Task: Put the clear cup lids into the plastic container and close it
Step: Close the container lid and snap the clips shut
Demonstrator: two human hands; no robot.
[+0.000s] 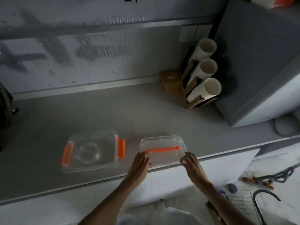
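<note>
A clear plastic container (pixel 112 140) with orange side clasps sits open on the grey counter, left of centre. Clear cup lids (pixel 89 153) lie stacked inside it. To its right, by the counter's front edge, lies the container's clear cover (pixel 164 142) with an orange handle strip. My left hand (pixel 140 164) grips the cover's near-left corner. My right hand (pixel 191 163) grips its near-right corner. The cover rests flat on the counter or just above it; I cannot tell which.
A wooden holder with three stacks of white paper cups (pixel 206 73) stands at the back right, beside a small brown box (pixel 170 80) and a grey cabinet (pixel 259 62). A wire rack and black faucet (pixel 259 200) are low at right. The counter edge (pixel 113 176) runs along the front.
</note>
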